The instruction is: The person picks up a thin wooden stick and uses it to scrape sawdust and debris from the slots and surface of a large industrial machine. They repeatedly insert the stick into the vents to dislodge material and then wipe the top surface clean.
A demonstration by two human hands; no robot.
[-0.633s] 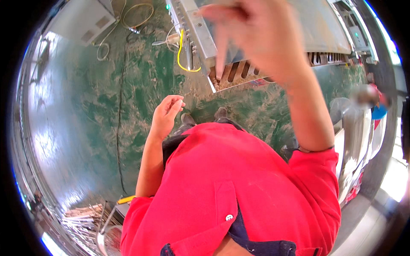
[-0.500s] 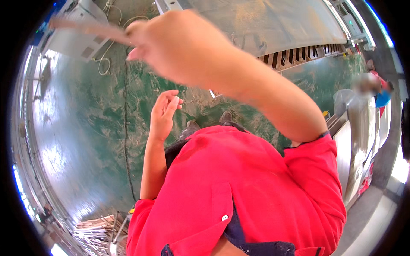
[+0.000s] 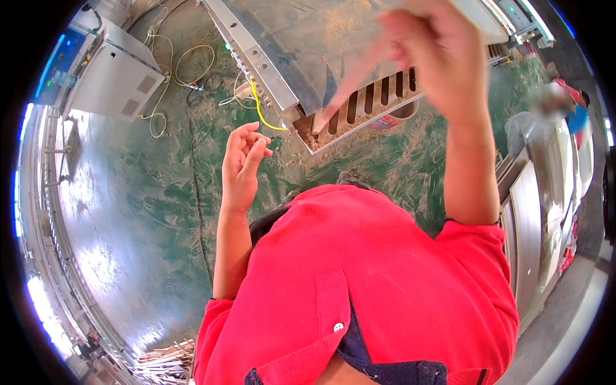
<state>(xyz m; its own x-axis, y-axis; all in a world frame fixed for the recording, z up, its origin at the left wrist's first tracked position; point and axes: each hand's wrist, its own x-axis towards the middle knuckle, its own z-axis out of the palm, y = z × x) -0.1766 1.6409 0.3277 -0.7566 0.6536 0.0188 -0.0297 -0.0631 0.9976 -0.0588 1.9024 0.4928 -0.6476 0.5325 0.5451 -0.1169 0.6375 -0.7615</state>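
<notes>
My right hand (image 3: 443, 70) is raised over the machine's near edge, closed round one end of a thin, flat wooden-looking strip (image 3: 355, 85). Motion smears both hand and strip. The strip slants down to the left, its far tip over the corner of a slotted metal tray (image 3: 350, 129) with brownish dust in it; whether they touch I cannot tell. My left hand (image 3: 240, 170) hangs in the air left of that corner, loosely curled, fingers a little apart, with nothing visible in it.
Behind the tray lies a dusty machine bed (image 3: 276, 25). A yellow cable (image 3: 260, 102) runs by its corner. A white cabinet (image 3: 119, 70) stands far left, loose cables beside it. Panels (image 3: 526, 212) and a person (image 3: 571, 106) are at the right. Scrap strips (image 3: 168, 362) lie lower left.
My right hand has swung from the upper left to the right with the strip, baring the machine's corner and slotted tray. My left hand has hardly moved.
</notes>
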